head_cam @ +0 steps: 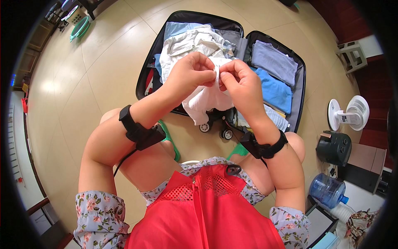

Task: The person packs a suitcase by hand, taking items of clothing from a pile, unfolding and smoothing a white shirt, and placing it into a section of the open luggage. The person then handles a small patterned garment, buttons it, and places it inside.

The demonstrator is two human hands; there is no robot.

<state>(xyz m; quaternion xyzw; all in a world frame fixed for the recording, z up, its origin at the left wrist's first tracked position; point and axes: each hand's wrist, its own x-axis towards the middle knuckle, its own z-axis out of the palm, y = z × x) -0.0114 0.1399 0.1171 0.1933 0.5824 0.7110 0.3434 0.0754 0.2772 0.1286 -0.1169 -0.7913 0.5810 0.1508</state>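
Between my two hands hangs a white garment (211,98), its cloth draped over the near edge of an open suitcase (140,77). My left hand (194,70) pinches a narrow white band of it between thumb and fingers. Just to the right, my right hand (239,74) grips the same band with thumb and forefinger. Behind the hands, a rumpled white shirt (192,42) lies on other clothes in the left half of the suitcase. The right half holds a folded lavender garment (273,62), a folded blue garment (273,90) and a light striped garment (275,118).
Suitcase wheels (205,127) face me on the tiled floor (108,77). At right stand a white fan (348,113), a dark air fryer (334,147), a blue water jug (328,190) and a grey stool (353,57). Green basins (80,28) stand at the far left.
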